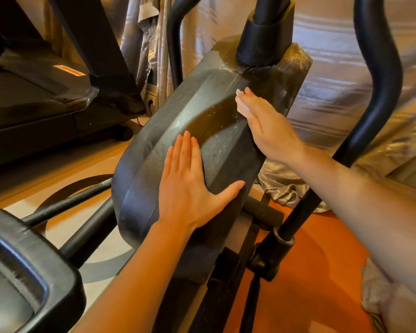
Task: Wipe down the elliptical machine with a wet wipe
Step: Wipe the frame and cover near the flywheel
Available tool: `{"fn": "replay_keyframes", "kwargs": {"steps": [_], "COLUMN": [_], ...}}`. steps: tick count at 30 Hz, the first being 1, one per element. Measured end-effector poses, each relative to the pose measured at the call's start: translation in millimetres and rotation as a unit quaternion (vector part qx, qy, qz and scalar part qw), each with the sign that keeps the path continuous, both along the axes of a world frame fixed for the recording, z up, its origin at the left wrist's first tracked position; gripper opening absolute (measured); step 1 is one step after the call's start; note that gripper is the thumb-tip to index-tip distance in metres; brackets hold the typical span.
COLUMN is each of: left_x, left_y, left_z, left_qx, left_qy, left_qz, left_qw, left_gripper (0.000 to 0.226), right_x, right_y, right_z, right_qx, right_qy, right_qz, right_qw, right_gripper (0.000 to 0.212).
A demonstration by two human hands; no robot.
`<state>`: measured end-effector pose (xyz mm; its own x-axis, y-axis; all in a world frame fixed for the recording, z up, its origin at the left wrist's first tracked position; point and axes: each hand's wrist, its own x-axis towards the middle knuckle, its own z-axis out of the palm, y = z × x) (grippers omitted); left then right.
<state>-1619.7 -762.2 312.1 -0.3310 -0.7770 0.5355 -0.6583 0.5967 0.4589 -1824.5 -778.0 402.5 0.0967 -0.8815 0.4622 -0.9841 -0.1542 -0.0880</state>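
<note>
The elliptical machine's dark grey housing (202, 121) fills the middle of the view, tilted, with damp streaks on its upper part. My left hand (190, 186) lies flat on the housing's lower half, fingers spread, holding nothing. My right hand (267, 126) presses a white wet wipe (241, 105) against the housing's upper right ridge; only the wipe's edge shows under the fingertips. A black post collar (262, 42) rises from the top of the housing.
A black foot pedal (27, 267) sits at the lower left. Curved black handle bars (372, 97) stand at the right and behind. A treadmill (34, 92) stands at the left. Shiny grey fabric (346, 68) drapes behind and to the right. The floor is orange and cream.
</note>
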Motion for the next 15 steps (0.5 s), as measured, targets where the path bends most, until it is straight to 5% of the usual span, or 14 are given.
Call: {"fn": "replay_keyframes", "kwargs": {"steps": [9, 15], "left_x": [-0.7, -1.3], "left_y": [-0.2, -1.7], "left_z": [-5.0, -3.3], "left_qx": [-0.024, -0.016], "left_qy": [0.008, 0.001], "left_qz": [0.001, 0.005], "left_qw": [1.000, 1.000], "left_gripper": [0.115, 0.117], "right_x": [39.5, 8.7], "right_y": [63.3, 20.4], "right_z": [-41.6, -4.9], "right_qx": [0.013, 0.026], "right_qy": [0.074, 0.091], "right_qz": [0.016, 0.012], "right_qw": [0.997, 0.995], "right_gripper": [0.055, 0.051]}}
